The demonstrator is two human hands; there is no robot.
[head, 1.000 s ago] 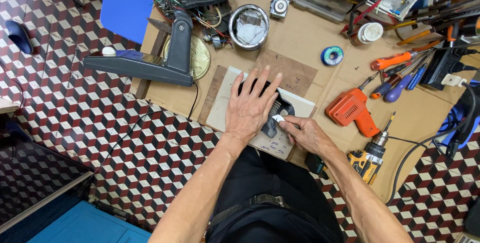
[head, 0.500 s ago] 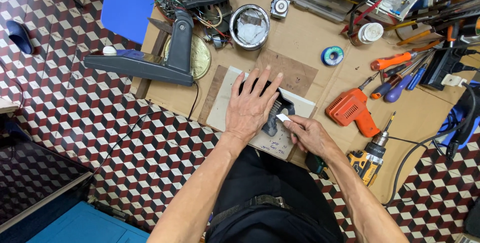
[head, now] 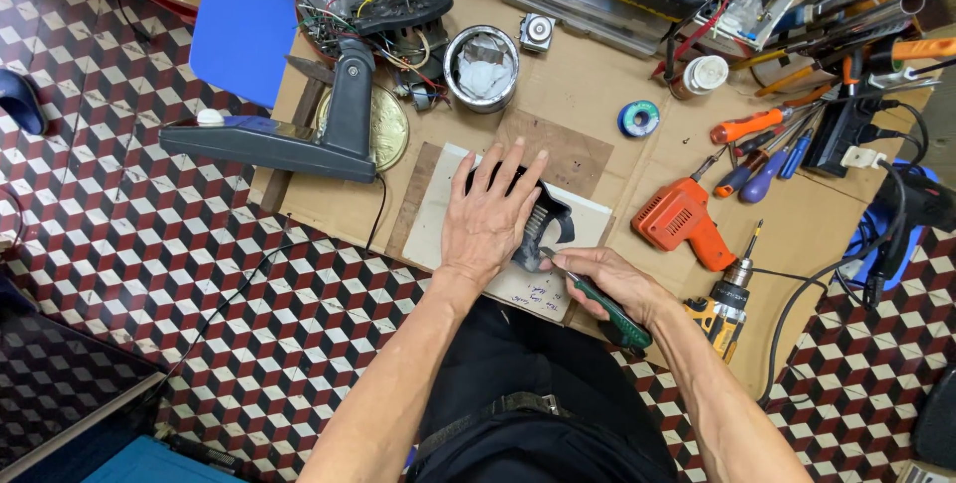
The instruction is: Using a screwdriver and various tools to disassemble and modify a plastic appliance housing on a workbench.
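One black part (head: 543, 219) lay on one pale board (head: 438, 219) at the middle of the cardboard bench. The left hand (head: 490, 219) pressed flat on it, fingers spread toward twelve o'clock. The right hand (head: 602, 284), at four o'clock from the part, gripped one green-handled screwdriver (head: 609, 312), tip touching the part. One orange drill (head: 682, 222) lay at three o'clock.

A black plastic part (head: 538, 219) lies flat on a pale board (head: 438, 229) on the worktop, mostly covered by a palm, its ribbed edge showing. A green-handled screwdriver (head: 602, 309) is tilted low, its metal tip touching the part's near edge.
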